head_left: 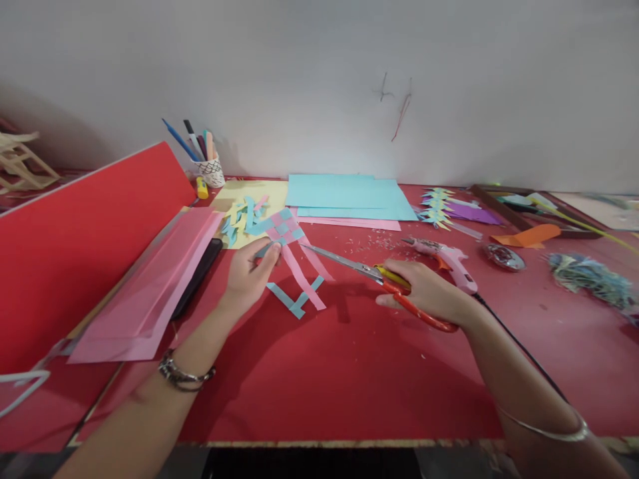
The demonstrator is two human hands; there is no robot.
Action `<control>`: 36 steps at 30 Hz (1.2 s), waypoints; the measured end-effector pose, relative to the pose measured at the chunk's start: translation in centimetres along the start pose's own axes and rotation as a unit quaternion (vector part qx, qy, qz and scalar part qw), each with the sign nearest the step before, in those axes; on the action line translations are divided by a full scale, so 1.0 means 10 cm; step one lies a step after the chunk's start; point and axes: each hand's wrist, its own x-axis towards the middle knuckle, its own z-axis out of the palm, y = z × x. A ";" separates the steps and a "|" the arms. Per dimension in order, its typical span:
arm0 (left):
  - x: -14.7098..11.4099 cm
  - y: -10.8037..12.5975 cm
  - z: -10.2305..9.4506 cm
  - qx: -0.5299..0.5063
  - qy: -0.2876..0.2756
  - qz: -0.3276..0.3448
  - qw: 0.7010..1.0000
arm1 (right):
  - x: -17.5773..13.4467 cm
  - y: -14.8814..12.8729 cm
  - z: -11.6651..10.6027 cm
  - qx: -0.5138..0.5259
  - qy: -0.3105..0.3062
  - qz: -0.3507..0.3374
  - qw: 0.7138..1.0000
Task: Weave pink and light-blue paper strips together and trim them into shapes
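My left hand (252,276) pinches the lower left edge of a woven piece of pink and blue paper strips (283,227) between thumb and fingers. Loose pink strip ends hang from it toward me. My right hand (424,289) is wrapped round the red and yellow handles of a pair of scissors (362,268). The blades point left, their tip close to the right side of the weave; whether they touch the paper I cannot tell. Below the weave, cut blue paper strips (295,305) lie on the red table.
A pink glue gun (444,256) with a black cord lies beyond my right hand. Pink sheets (150,293) and a black object lie at left, near an upright red board (94,246). Blue sheets (344,196), paper scraps (244,216) and a pen cup (210,171) stand or lie toward the wall.
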 end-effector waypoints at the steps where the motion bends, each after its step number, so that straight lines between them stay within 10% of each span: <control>1: 0.00 0.00 0.00 0.001 -0.001 -0.001 1.000 | 0.00 0.00 0.00 0.001 0.003 -0.001 1.000; 36: 0.02 -0.01 -0.01 0.009 -0.013 -0.013 1.000 | -0.01 0.00 0.00 -0.013 0.017 -0.004 1.000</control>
